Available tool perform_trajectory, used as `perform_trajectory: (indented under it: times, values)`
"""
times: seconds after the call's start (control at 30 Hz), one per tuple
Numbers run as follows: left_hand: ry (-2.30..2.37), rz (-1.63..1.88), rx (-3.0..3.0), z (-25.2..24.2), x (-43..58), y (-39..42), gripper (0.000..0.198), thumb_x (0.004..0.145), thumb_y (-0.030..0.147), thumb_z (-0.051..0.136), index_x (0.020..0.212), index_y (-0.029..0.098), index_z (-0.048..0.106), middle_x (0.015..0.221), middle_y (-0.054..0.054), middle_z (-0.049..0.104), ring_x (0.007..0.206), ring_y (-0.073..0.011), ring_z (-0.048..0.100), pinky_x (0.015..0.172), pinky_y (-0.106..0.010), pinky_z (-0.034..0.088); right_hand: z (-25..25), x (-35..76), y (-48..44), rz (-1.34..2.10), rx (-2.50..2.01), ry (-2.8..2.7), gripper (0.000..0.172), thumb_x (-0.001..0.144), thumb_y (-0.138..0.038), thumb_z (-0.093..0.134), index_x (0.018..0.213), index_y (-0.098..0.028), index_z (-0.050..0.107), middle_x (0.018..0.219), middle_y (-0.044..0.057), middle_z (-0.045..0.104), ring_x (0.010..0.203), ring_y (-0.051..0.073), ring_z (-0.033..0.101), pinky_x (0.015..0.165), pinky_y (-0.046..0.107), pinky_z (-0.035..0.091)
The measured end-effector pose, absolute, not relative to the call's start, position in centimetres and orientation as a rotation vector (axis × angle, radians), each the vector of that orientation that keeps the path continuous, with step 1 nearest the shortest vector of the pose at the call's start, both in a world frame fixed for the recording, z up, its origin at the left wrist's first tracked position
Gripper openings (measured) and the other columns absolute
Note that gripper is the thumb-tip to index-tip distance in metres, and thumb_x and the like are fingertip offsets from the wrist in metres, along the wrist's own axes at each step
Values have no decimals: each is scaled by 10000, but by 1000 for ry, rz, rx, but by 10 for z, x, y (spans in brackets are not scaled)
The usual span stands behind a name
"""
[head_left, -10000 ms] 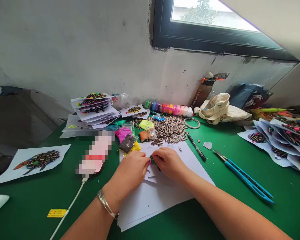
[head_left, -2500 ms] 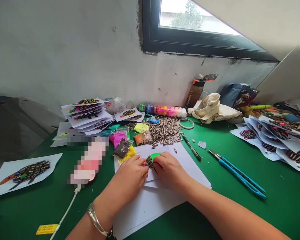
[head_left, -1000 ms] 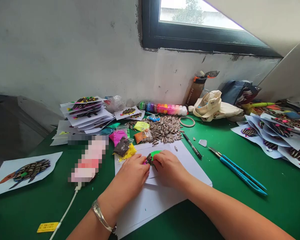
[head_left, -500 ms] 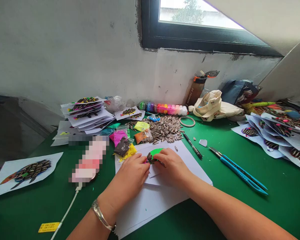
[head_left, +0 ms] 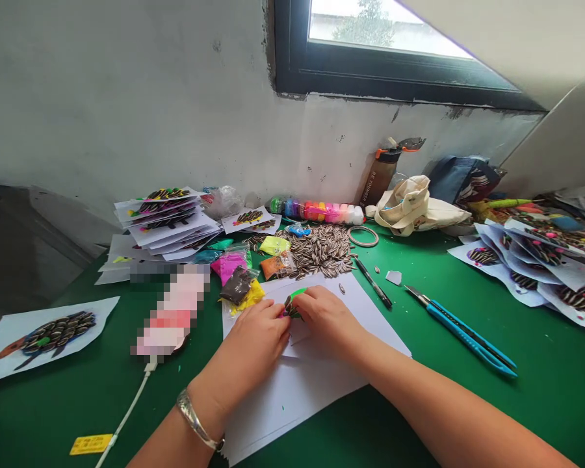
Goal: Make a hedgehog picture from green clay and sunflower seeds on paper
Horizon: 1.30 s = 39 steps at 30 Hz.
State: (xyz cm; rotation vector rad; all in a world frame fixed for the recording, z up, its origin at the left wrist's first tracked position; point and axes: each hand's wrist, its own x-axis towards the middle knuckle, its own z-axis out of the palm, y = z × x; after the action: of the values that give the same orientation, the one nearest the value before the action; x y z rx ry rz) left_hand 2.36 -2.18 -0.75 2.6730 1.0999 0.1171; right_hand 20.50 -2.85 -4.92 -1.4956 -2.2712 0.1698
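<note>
The right hand (head_left: 329, 315) is closer to the left hand (head_left: 260, 331), well in from the near edge of the bench (head_left: 541, 416), its fingers covering more of the green piece (head_left: 298, 292) than half a second earlier. Dark striped seeds (head_left: 291, 307) show on the green at the left fingertips; ten seconds ago, the fingers leave barely a sliver of that green in sight.
</note>
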Motion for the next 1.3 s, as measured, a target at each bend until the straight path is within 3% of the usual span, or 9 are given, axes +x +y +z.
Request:
perform_trajectory:
  times: [0.37,0.73,0.93,1.13,1.3]
  values:
    - [1071,141,2699,-12,22,-19,233,936,214,456,960,184,686,985,-89,644,1017,-238,549,919,-390,446,-53,206,-26,297,-1427,-2188,205,921,-150,509,814,-168,683,820,39,621,821,166,536,727,252,386]
    - [1074,139,2710,-14,24,-19,246,938,205,459,879,173,696,917,-84,653,974,-235,551,894,-389,456,-55,206,-25,236,-1377,-2258,191,907,-129,535,795,-175,683,798,41,619,798,167,503,715,266,364]
    - [1075,164,2711,-11,24,-20,255,945,216,443,866,186,684,927,-77,645,956,-227,548,871,-378,462,-46,208,-33,144,-1510,-2136,197,854,-104,581,1003,-193,675,926,67,649,871,198,525,777,292,391]
    - [1094,128,2713,-10,23,-22,223,932,215,462,877,186,676,936,-78,651,998,-244,557,918,-408,459,-45,212,-34,113,-1536,-2131,180,863,-112,563,765,-197,688,808,47,643,792,183,517,733,281,376]
    - [1132,161,2711,-10,23,-22,252,941,201,441,1028,164,674,1059,-103,668,1148,-292,530,1005,-483,420,-46,211,-33,114,-1547,-2158,194,867,-109,565,739,-191,685,780,46,644,767,170,512,719,276,364]
